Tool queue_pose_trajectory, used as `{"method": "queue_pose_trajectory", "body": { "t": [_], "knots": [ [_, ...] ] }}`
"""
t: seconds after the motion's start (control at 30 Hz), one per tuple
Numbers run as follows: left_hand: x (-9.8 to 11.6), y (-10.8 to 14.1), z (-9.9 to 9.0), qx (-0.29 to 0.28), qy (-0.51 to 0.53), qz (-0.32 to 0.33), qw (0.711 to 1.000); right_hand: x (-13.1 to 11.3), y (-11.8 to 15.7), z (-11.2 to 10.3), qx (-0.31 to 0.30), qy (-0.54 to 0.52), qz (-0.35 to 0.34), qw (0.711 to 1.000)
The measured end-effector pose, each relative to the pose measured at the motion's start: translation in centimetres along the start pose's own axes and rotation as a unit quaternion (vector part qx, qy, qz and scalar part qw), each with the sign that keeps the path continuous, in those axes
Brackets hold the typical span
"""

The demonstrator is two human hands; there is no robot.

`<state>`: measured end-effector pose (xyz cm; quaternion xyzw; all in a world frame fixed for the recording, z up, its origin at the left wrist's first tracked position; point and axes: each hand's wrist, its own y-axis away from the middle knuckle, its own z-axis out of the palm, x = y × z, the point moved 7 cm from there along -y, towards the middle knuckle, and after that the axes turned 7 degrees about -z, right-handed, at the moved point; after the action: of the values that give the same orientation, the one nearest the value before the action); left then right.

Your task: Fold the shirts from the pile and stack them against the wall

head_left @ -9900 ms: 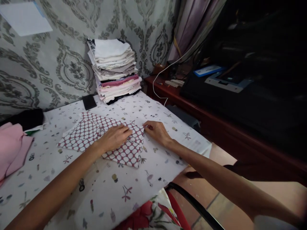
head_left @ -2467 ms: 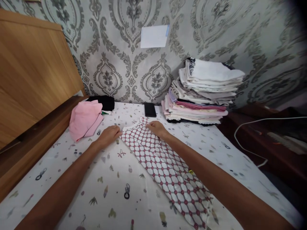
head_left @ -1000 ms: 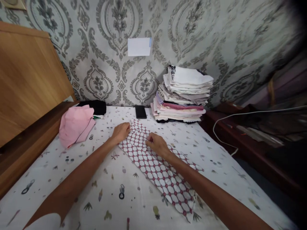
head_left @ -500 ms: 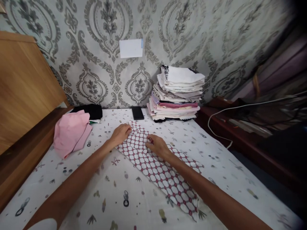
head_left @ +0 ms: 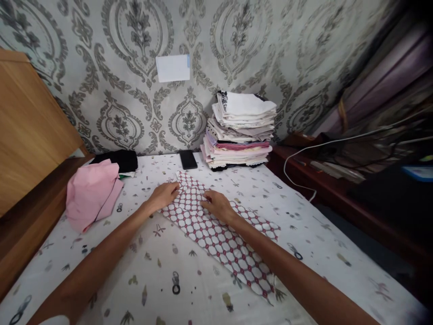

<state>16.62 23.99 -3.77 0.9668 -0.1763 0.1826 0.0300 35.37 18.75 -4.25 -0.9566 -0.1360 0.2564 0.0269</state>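
Observation:
A white cloth (head_left: 223,241) with a red and grey lattice print lies folded in a long slanting shape on the bed. Its narrow part points toward the wall, and its wide part spreads toward my right arm, which covers some of it. My left hand (head_left: 164,195) is closed with its fingertips on the cloth's left edge near the far part. My right hand (head_left: 218,206) has its fingers pinched on the cloth's right side, a short way across from the left. Whether it is a scarf or a garment I cannot tell.
At the wall stands a tall stack of folded clothes (head_left: 238,131), with a black phone (head_left: 188,159) to its left. A crumpled pink garment (head_left: 93,194) and folded black clothing (head_left: 118,160) lie by the wooden panel (head_left: 34,126). A white cable (head_left: 287,176) loops at the right.
The view has turned slightly right, shifting everything leftward. Both hands stay on the cloth; the fingers of my right hand have moved a little on it.

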Motion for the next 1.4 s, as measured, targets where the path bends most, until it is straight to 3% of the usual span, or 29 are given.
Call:
{"method": "queue_pose_trajectory", "body": {
  "t": [0.17,0.37,0.43,0.5,0.57,0.63,0.73,0.83,1.03,1.23,1.3,1.4],
  "knots": [
    [0.5,-0.5,-1.7,0.074,0.058,0.015,0.995,0.2,0.3,-0.1,0.015,-0.02,0.001,1.0],
    [0.4,-0.6,-1.2,0.09,-0.036,-0.024,0.995,0.9,0.9,-0.8,0.035,0.012,0.052,0.998],
    [1.2,0.2,-1.1,0.113,-0.052,-0.004,0.992,0.0,1.3,-1.4,0.066,0.064,0.017,0.996],
    [2.7,1.4,-0.6,0.123,-0.048,0.059,0.989,-1.5,1.9,-1.3,0.093,0.106,-0.069,0.988],
    [3.9,2.5,0.8,0.101,-0.029,0.118,0.987,-2.9,2.9,-0.1,0.083,0.123,-0.165,0.975],
    [3.9,3.3,2.5,0.052,-0.03,0.122,0.991,-3.2,4.0,1.8,0.042,0.133,-0.22,0.966],
    [2.0,3.8,4.4,-0.018,-0.061,0.068,0.996,-2.5,5.0,3.8,-0.009,0.152,-0.227,0.962],
    [0.2,4.4,4.3,-0.04,-0.076,0.038,0.996,-1.9,5.6,4.1,-0.023,0.157,-0.21,0.965],
    [-2.1,5.1,3.2,-0.013,-0.098,0.003,0.995,-0.2,9.0,1.2,-0.037,0.134,-0.161,0.977],
    [-4.8,6.0,1.8,0.015,-0.121,-0.05,0.991,2.5,17.1,-4.4,0.065,0.079,-0.099,0.99],
    [-3.9,6.7,0.6,0.064,-0.112,-0.051,0.99,3.1,19.5,-5.3,0.087,0.052,-0.072,0.992],
    [1.1,7.6,-0.5,0.112,-0.058,0.043,0.991,3.4,21.4,-5.2,0.085,0.023,-0.033,0.996]
  ]
}}
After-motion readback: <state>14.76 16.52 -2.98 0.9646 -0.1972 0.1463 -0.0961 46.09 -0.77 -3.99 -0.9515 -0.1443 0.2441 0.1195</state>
